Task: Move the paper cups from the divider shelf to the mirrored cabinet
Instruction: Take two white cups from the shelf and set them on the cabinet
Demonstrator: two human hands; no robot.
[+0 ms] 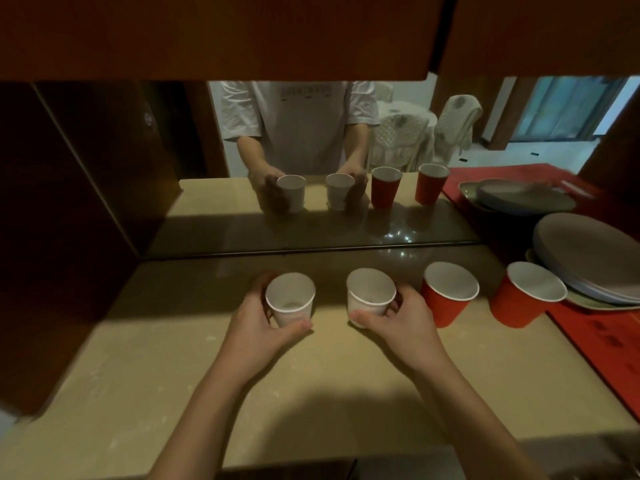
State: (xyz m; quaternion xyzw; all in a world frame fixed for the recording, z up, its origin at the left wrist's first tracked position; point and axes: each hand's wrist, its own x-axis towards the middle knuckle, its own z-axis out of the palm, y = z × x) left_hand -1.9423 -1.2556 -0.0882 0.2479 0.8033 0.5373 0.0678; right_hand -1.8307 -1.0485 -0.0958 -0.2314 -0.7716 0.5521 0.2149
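Beige stone counter (pixel 145 368) of the mirrored cabinet, mirror panel (pixel 311 233) at the back, dark wood door (pixel 214 32) overhead.

Holdings, largest first:
- Stack of grey plates (pixel 588 251), far to the right of the right hand's grip, on a red cloth (pixel 599 344).
- 2 red paper cups (pixel 446 303) (pixel 519 303), upright, the nearer one just beside the right hand, the other further right, close against the plates.
- 2 white paper cups (pixel 290 303) (pixel 370 296), upright. Left hand (pixel 256 327) wraps the left one, right hand (pixel 405 323) wraps the right one, thumbs in front, fingers behind.

Progress, as judged: 4 cups at the cabinet, the 2 white ones apparently being set down and not yet released. Divider shelf not in view, so any remainder cannot be told.

Obstructions: none between the hands; free counter lies only to the left of both grips.
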